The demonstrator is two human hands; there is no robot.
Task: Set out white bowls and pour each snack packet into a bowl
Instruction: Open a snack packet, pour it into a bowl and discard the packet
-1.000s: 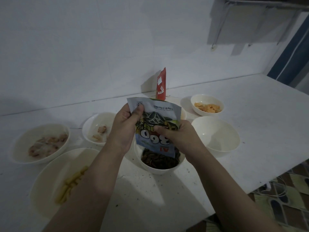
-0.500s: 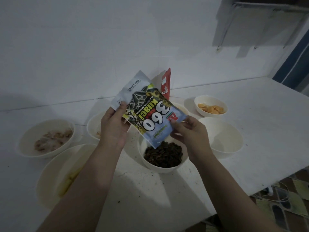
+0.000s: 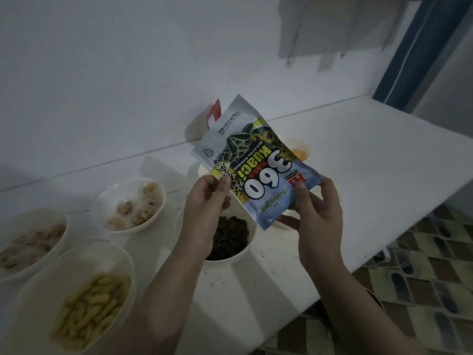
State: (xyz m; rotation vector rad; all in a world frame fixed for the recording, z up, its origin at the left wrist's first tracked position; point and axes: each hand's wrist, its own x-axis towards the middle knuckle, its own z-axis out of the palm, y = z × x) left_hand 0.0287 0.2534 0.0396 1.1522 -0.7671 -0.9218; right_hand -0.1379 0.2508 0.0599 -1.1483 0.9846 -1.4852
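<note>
I hold a blue and yellow sunflower-seed packet (image 3: 258,165) upside down and tilted, lifted above a white bowl of dark seeds (image 3: 231,238). My left hand (image 3: 207,211) pinches the packet's left edge. My right hand (image 3: 316,216) grips its lower right end. Other white bowls stand on the white table (image 3: 358,175): one with yellow sticks (image 3: 87,303) near left, one with pale pieces (image 3: 130,204), one at the far left (image 3: 28,239), and one with orange snacks (image 3: 299,151) partly hidden behind the packet.
A red packet (image 3: 213,115) leans against the white wall behind the bowls. The table's front edge runs diagonally at the right, with patterned floor tiles (image 3: 422,278) below it. Small crumbs lie around the seed bowl.
The packet rose from the seed bowl, where its mouth pointed down, and now sits higher and tilted. Both hands rose with it. The view shifted right.
</note>
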